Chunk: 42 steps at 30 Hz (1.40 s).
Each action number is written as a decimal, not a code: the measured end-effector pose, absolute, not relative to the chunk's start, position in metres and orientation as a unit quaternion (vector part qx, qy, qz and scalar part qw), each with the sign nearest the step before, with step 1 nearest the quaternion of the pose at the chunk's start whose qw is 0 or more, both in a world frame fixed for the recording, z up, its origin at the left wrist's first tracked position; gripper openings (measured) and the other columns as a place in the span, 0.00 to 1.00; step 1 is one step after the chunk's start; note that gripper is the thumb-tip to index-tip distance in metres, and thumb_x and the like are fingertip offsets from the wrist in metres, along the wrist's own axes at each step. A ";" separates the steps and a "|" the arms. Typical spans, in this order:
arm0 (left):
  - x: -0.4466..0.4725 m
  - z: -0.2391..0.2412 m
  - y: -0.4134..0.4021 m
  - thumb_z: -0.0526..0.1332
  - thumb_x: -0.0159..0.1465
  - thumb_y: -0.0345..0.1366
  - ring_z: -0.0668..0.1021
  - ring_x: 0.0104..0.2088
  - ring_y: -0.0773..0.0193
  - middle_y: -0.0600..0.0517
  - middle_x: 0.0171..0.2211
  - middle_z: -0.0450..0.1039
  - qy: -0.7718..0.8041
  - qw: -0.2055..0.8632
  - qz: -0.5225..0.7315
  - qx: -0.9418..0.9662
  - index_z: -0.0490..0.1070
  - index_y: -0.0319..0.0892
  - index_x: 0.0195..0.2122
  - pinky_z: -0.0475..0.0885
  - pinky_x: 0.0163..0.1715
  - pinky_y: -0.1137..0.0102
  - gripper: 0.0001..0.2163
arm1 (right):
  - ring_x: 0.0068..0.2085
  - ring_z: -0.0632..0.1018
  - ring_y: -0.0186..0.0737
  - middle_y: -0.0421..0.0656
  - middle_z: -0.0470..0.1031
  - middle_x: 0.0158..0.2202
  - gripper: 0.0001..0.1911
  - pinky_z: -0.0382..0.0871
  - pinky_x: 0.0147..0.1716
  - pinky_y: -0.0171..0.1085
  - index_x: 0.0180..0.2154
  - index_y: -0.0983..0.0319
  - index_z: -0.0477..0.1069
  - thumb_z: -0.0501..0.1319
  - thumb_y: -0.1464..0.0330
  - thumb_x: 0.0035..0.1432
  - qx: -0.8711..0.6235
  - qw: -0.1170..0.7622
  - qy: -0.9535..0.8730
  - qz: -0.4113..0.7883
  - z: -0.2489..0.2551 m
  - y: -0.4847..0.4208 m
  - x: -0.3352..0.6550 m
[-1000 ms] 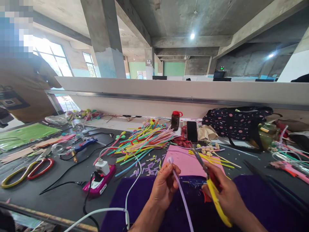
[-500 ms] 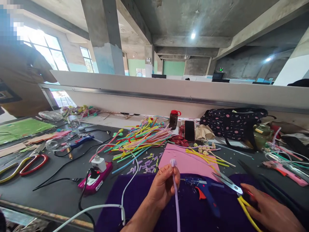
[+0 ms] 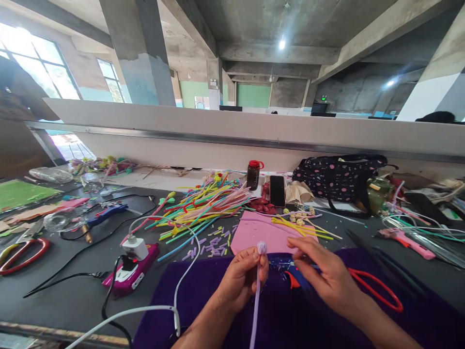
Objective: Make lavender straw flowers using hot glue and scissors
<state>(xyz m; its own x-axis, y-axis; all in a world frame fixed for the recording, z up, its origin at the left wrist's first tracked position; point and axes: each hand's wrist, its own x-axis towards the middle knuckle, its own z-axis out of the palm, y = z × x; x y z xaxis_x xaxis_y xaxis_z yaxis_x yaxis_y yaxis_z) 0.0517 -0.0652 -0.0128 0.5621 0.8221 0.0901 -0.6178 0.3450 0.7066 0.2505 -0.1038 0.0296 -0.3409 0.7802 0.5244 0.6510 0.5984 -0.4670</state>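
Note:
My left hand (image 3: 241,274) is closed on a lilac pipe cleaner stem (image 3: 256,305), pinched just under the small round lilac tuft (image 3: 262,247) at its top. The stem hangs down past my palm. To its right, my right hand (image 3: 323,269) is held with fingers apart and nothing in them, fingertips toward the tuft but not touching it. Beneath the right hand, a blue glue gun (image 3: 296,277) with an orange trigger lies partly hidden on the dark purple cloth (image 3: 290,320). Scissors with a red handle loop (image 3: 381,291) rest right of that hand, their blades covered.
Pink sheet (image 3: 250,232) lies ahead, with yellow pipe cleaners (image 3: 301,230). Behind are a colourful pipe cleaner pile (image 3: 207,203), short cut pieces (image 3: 214,242), a bottle (image 3: 253,175), phone (image 3: 277,190) and bag (image 3: 337,179). A magenta power strip (image 3: 127,278) with cables stands left.
My right hand has let go of the scissors, leaving them on the cloth, and has moved left toward my left hand. The left hand keeps its hold. The view has shifted slightly right.

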 end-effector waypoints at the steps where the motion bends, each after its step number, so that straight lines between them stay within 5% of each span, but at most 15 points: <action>1: 0.051 -0.014 -0.065 0.59 0.57 0.38 0.60 0.10 0.77 0.54 0.15 0.63 0.148 0.809 0.443 0.358 0.67 0.37 0.24 0.48 0.10 0.78 0.10 | 0.41 0.74 0.38 0.45 0.69 0.45 0.19 0.70 0.41 0.37 0.54 0.57 0.59 0.51 0.71 0.60 -0.414 0.384 -0.818 0.108 0.033 -0.099 0.238; 10: 0.051 -0.021 -0.061 0.57 0.58 0.37 0.61 0.10 0.76 0.53 0.14 0.66 0.157 0.824 0.424 0.341 0.68 0.36 0.26 0.46 0.09 0.78 0.09 | 0.50 0.67 0.41 0.46 0.63 0.48 0.21 0.64 0.49 0.42 0.53 0.56 0.61 0.51 0.76 0.59 -0.329 0.452 -0.820 0.121 0.026 -0.083 0.210; 18: 0.052 -0.020 -0.063 0.56 0.59 0.36 0.61 0.09 0.76 0.54 0.14 0.66 0.170 0.826 0.417 0.339 0.69 0.36 0.26 0.46 0.09 0.78 0.10 | 0.46 0.69 0.39 0.46 0.60 0.49 0.20 0.65 0.46 0.40 0.52 0.55 0.63 0.51 0.75 0.60 -0.311 0.441 -0.829 0.147 0.025 -0.083 0.208; 42: 0.053 -0.015 -0.064 0.59 0.56 0.36 0.61 0.10 0.75 0.54 0.13 0.65 0.171 0.820 0.414 0.357 0.69 0.36 0.24 0.48 0.10 0.78 0.08 | 0.49 0.68 0.41 0.45 0.66 0.45 0.15 0.62 0.49 0.41 0.49 0.56 0.68 0.51 0.71 0.61 -0.320 0.470 -0.795 0.212 0.021 -0.083 0.207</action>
